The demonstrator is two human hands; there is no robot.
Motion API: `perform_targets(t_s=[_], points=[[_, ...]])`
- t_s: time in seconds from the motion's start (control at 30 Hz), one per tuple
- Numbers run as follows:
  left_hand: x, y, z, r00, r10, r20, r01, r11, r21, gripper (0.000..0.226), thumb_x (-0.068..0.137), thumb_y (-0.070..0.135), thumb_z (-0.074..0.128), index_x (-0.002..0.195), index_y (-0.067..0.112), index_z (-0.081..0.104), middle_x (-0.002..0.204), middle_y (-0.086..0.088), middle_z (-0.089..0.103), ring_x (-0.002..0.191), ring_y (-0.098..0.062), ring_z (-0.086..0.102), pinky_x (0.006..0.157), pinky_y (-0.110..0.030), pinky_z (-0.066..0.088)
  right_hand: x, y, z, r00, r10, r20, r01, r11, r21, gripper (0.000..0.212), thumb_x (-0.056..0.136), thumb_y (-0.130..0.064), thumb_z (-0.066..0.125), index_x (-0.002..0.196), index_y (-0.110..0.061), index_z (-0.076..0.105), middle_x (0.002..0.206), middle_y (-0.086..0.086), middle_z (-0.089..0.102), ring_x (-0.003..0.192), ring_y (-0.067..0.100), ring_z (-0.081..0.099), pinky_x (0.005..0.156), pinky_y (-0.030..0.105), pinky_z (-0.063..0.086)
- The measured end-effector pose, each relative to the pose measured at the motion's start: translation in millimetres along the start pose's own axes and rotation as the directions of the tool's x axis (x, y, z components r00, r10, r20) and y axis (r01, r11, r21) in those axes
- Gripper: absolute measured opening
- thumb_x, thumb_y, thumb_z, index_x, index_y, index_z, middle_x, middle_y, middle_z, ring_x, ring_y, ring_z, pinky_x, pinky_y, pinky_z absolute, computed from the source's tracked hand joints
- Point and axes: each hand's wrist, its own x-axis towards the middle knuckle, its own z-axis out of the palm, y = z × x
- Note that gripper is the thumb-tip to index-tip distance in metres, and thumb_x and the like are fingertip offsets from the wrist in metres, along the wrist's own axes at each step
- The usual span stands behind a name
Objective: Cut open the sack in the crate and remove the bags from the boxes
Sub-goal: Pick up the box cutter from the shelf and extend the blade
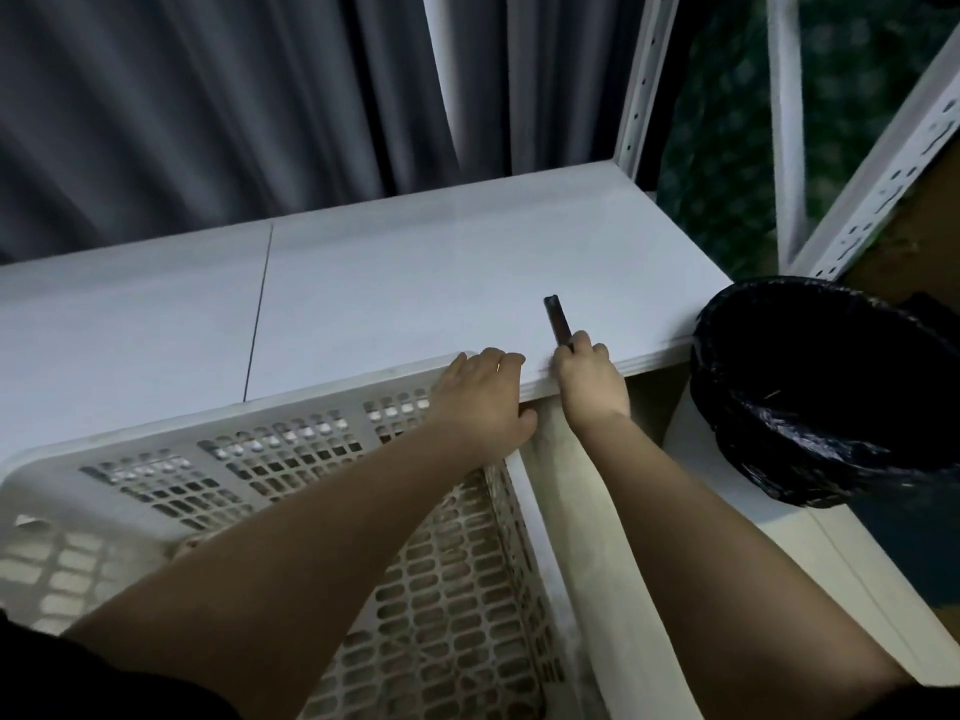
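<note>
A white perforated plastic crate [291, 459] stands below the front edge of a white shelf [415, 283]. I see no sack or boxes inside it from this angle. My left hand [480, 392] grips the crate's far right corner rim, fingers over the top and thumb on the side. A dark, slim cutter [557, 318] lies on the shelf near its front edge. My right hand [587, 374] rests on that edge and pinches the cutter's near end.
A bin lined with a black bag [826, 387] stands to the right of the shelf. Grey curtains [208, 106] hang behind it. White slotted rack posts [641, 80] rise at the back right. A lower white shelf [779, 543] lies under my right arm.
</note>
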Motion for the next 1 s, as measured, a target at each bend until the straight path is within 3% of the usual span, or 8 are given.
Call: perform_targets(t_s=[0.17,0.33,0.5,0.63,0.77,0.83,0.9,1.0], points=[[0,-2,-6,1.000,-0.023,-0.020,0.022,0.999,-0.043,0.060,0.091,0.034,0.050,0.145,0.015,0.031,0.147,-0.007,0.037,0.135,-0.024,0.035,0.115,-0.033,0.019,-3,6,-7,0.999,0.047,0.018,-0.050,0.968,0.245,0.033,0.087,-0.006,0.058,0.120,-0.006,0.056,0.125,0.013,0.044,0.107,0.032,0.052,0.084,0.038,0.047],[-12,12,-43,0.980,-0.163,0.111,0.192,0.916,-0.352,0.055,0.095,0.029,0.047,0.145,0.011,0.033,0.147,-0.009,0.037,0.132,-0.027,0.042,0.106,-0.033,0.036,-32,-1,-52,0.984,-0.147,-0.103,0.173,0.931,0.320,0.033,0.085,-0.012,0.063,0.117,-0.008,0.059,0.121,0.010,0.048,0.103,0.029,0.057,0.079,0.036,0.047],[-51,24,-102,0.958,-0.192,0.212,0.284,0.550,-0.785,0.016,0.095,0.010,0.042,0.089,0.005,0.056,0.091,-0.014,0.057,0.100,-0.027,0.056,0.070,-0.030,0.041,-100,-36,-134,0.931,-0.267,-0.250,0.348,0.854,0.386,0.031,0.081,-0.015,0.069,0.110,-0.010,0.058,0.108,0.007,0.051,0.093,0.025,0.059,0.071,0.031,0.044],[-109,36,-150,0.952,-0.250,0.175,0.217,0.153,-0.964,0.022,0.097,0.011,0.039,0.083,0.011,0.056,0.074,-0.003,0.059,0.062,-0.014,0.065,0.060,-0.023,0.055,-163,-61,-206,0.896,-0.321,-0.308,0.431,0.798,0.421,0.048,0.079,-0.013,0.068,0.124,-0.012,0.050,0.113,0.007,0.053,0.106,0.025,0.056,0.086,0.036,0.047],[-175,45,-200,0.960,-0.270,0.071,0.107,0.122,-0.987,0.014,0.093,0.007,0.052,0.082,0.013,0.056,0.078,-0.004,0.064,0.051,-0.003,0.067,0.052,-0.016,0.056,-220,-84,-268,0.893,-0.270,-0.360,0.437,0.712,0.550,0.047,0.079,-0.012,0.069,0.123,-0.015,0.050,0.116,0.001,0.050,0.105,0.014,0.056,0.092,0.032,0.047],[-212,53,-223,0.956,-0.291,0.027,0.056,0.090,-0.994,0.008,0.094,0.005,0.052,0.091,0.010,0.057,0.080,-0.006,0.066,0.052,-0.003,0.068,0.051,-0.015,0.055,-253,-98,-296,0.927,-0.124,-0.355,0.358,0.578,0.733,0.042,0.081,-0.014,0.070,0.118,-0.018,0.050,0.116,-0.003,0.045,0.089,0.001,0.057,0.083,0.021,0.050],[-249,65,-246,0.947,-0.320,-0.013,0.007,0.063,-0.998,0.009,0.095,0.003,0.049,0.098,0.005,0.058,0.086,-0.008,0.069,0.055,-0.006,0.069,0.051,-0.014,0.055,-284,-116,-323,0.973,0.018,-0.231,0.212,0.329,0.920,0.032,0.087,-0.019,0.066,0.113,-0.018,0.047,0.116,-0.001,0.049,0.075,0.004,0.059,0.070,0.019,0.053],[-306,78,-267,0.929,-0.362,-0.075,-0.044,0.092,-0.995,0.013,0.094,0.002,0.047,0.096,0.003,0.060,0.099,-0.010,0.071,0.067,-0.013,0.067,0.059,-0.015,0.056,-324,-130,-358,0.986,-0.138,0.098,-0.093,0.043,0.995,0.019,0.098,-0.022,0.051,0.113,-0.012,0.046,0.095,0.008,0.062,0.056,0.012,0.058,0.052,0.020,0.053]])
